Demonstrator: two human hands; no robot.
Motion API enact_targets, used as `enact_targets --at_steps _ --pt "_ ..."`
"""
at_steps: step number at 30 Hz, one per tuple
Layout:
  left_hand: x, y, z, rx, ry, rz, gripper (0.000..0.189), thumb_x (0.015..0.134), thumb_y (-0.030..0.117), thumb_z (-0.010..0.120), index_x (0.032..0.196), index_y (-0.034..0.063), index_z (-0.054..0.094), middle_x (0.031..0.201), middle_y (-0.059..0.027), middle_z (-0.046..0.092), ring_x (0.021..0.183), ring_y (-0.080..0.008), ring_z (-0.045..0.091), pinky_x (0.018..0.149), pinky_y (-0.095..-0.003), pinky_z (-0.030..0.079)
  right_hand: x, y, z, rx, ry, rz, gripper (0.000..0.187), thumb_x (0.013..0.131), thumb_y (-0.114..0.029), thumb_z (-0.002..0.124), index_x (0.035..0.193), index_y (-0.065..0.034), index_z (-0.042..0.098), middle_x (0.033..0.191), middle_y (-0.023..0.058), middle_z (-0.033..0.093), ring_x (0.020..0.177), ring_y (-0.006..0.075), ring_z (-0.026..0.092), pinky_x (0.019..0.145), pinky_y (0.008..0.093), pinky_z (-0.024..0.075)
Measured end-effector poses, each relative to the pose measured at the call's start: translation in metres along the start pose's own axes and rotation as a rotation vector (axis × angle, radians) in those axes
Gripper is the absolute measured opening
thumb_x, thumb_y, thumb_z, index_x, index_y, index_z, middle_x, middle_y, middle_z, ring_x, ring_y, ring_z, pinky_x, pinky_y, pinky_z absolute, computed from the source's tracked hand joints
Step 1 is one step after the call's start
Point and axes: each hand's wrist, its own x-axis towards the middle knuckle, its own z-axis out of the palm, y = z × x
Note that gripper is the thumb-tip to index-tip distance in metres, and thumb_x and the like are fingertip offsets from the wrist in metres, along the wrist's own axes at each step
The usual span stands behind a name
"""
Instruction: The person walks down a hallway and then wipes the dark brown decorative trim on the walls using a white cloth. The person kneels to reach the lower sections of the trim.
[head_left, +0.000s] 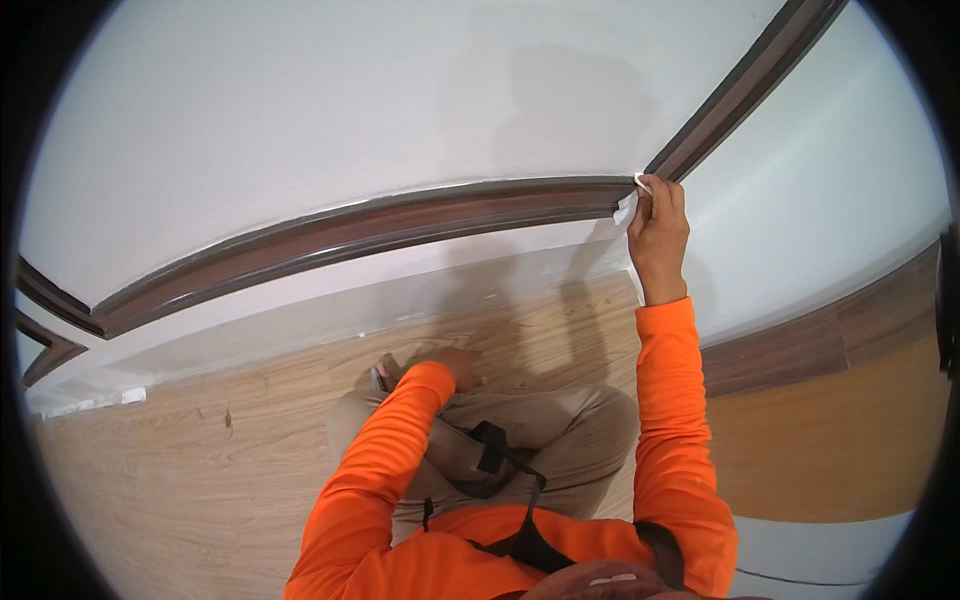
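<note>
My right hand (660, 229) pinches a small folded white piece (624, 210), thin like paper or cloth, at the wall's inner corner. It touches the end of a dark brown moulding frame (360, 225) on the white wall (300, 105), where another moulding strip (750, 86) meets it. The fingertips cover part of that joint. My left hand (461, 366) hangs low by my crossed legs (555, 420), just over the floor. Two of its fingers show apart, and nothing is visible in it.
Wood-grain flooring (225, 465) runs up to the wall's unpainted grey lower band (285, 322). A small white block (133, 395) lies at the wall base on the left. At the right are a dark brown band (787, 352) and an orange-brown panel (817, 442). A black strap (491, 446) hangs over my lap.
</note>
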Motion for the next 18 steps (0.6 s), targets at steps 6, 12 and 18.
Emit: enact_targets --at_steps 6,12,18 --pt "-0.006 0.007 -0.006 0.014 0.009 -0.007 0.073 0.089 0.049 0.062 0.149 0.0114 0.041 0.141 -0.0188 0.053 0.131 -0.0369 0.049 0.109 -0.0452 0.039 -0.002 -0.008 0.004 -0.01 0.008 -0.013 0.021 0.089 0.003 0.059 0.109 -0.0041 0.061 0.1 0.0156 0.058 0.087 0.0368 0.062 0.071 0.0417 0.0518" --pt "-0.009 0.007 -0.007 0.012 0.024 0.001 0.072 0.09 0.049 0.062 0.148 0.0107 0.042 0.14 -0.019 0.054 0.129 -0.037 0.05 0.108 -0.0455 0.04 0.0 -0.003 0.003 0.019 0.011 0.043 0.018 0.091 0.001 0.059 0.108 -0.004 0.062 0.099 0.0156 0.059 0.082 0.0361 0.063 0.068 0.042 0.0518" --pt "-0.005 0.007 -0.007 -0.011 -0.036 0.004 0.077 0.088 0.052 0.06 0.15 0.0121 0.039 0.149 -0.0209 0.044 0.138 -0.0383 0.04 0.114 -0.046 0.032 0.001 0.0 -0.001 0.013 0.002 -0.009 0.022 0.089 0.004 0.059 0.109 -0.0048 0.063 0.098 0.0149 0.058 0.08 0.035 0.063 0.066 0.0414 0.0515"
